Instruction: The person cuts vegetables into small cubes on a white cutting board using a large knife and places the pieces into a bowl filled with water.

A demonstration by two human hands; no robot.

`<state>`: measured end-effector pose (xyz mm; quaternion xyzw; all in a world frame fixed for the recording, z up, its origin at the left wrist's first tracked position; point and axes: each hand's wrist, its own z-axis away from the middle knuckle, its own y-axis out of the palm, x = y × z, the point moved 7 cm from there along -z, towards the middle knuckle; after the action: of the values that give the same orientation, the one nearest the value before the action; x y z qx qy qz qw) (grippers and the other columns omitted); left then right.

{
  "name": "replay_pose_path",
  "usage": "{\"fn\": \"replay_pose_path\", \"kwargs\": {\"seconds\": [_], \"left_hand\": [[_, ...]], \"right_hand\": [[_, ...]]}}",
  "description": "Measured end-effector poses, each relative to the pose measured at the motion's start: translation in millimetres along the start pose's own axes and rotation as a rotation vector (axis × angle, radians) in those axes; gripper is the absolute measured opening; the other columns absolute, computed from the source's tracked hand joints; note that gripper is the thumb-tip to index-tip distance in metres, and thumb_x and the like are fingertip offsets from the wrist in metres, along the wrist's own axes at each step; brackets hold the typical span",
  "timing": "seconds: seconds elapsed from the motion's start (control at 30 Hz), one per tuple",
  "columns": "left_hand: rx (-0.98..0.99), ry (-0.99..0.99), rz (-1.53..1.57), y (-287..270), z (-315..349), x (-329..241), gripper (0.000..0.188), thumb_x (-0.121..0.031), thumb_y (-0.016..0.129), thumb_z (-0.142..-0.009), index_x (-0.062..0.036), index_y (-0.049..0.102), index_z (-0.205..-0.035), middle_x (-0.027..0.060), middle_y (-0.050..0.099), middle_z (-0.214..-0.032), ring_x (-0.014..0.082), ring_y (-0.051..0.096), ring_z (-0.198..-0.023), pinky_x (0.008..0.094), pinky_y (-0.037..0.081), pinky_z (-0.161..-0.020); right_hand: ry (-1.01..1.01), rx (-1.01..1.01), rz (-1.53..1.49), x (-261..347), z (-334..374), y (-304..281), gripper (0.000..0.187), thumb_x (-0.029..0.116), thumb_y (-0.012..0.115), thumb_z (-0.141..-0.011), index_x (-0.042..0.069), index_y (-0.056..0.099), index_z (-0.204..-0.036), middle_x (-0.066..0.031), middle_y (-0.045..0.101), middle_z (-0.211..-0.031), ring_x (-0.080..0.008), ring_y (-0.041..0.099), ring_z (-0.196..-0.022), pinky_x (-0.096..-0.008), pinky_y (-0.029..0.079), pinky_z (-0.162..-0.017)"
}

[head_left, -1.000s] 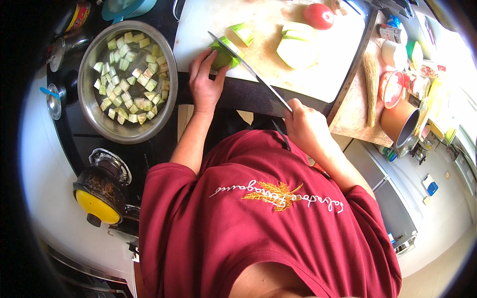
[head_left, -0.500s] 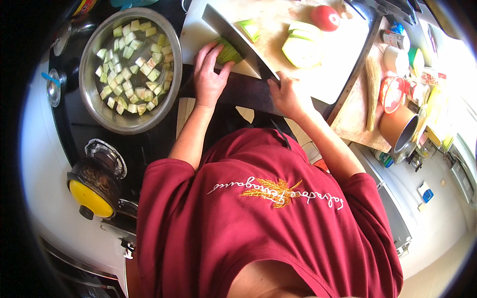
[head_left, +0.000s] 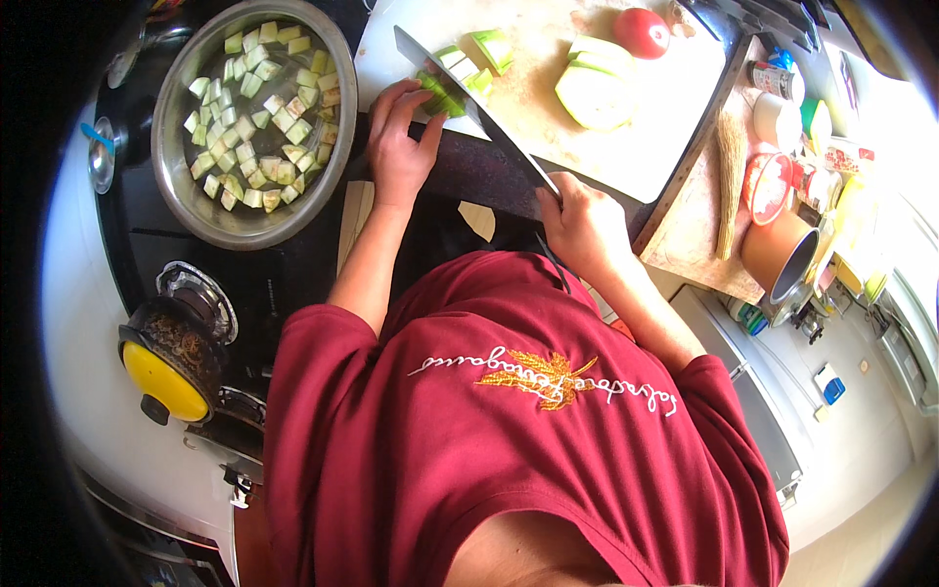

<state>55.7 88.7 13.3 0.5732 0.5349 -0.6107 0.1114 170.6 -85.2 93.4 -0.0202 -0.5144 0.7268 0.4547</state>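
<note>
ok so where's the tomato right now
In the head view the tomato sits at the far right end of the white cutting board, just beyond the pale green vegetable halves and well to the right of the knife.

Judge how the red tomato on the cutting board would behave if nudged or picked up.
The tomato looks round and smooth, so it would probably roll on the flat cutting board if nudged. Its glossy skin suggests it may be a bit slippery. It appears whole and uncut, so likely firm enough for a gentle pinch.
</note>
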Motion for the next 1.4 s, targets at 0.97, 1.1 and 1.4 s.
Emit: {"fn": "replay_pose_path", "kwargs": {"seconds": [0.97,1.1,1.4], "left_hand": [[0.036,0.032,0.051,11,0,10,0.034,0.000,0.073,-0.070,-0.0040,0.061,-0.101,0.0129,0.060,-0.109,0.0323,0.057,-0.102,0.0388,0.047,-0.088],[0.046,0.055,0.044,9,1,1,0.036,-0.002,0.073,-0.070,-0.0038,0.060,-0.104,0.0130,0.058,-0.110,0.0327,0.056,-0.105,0.0391,0.046,-0.090],[0.005,0.032,0.026,-5,-8,-11,0.028,-0.001,0.071,-0.072,-0.0028,0.063,-0.099,0.0132,0.060,-0.112,0.0313,0.058,-0.103,0.0380,0.047,-0.090]], "right_hand": [[-0.061,-0.104,0.021,13,-51,40,0.023,0.023,0.059,-0.087,0.001,0.055,-0.082,-0.0231,0.060,-0.065,-0.0398,0.062,-0.061,-0.0467,0.049,-0.061],[-0.167,-0.170,-0.057,10,-44,28,0.021,0.020,0.062,-0.086,0.001,0.056,-0.079,-0.0219,0.061,-0.067,-0.0387,0.061,-0.062,-0.0456,0.048,-0.061],[-0.193,-0.277,-0.199,4,-19,-16,0.012,0.011,0.062,-0.084,0.002,0.062,-0.092,-0.0189,0.060,-0.069,-0.0357,0.062,-0.068,-0.0404,0.048,-0.062]]}}
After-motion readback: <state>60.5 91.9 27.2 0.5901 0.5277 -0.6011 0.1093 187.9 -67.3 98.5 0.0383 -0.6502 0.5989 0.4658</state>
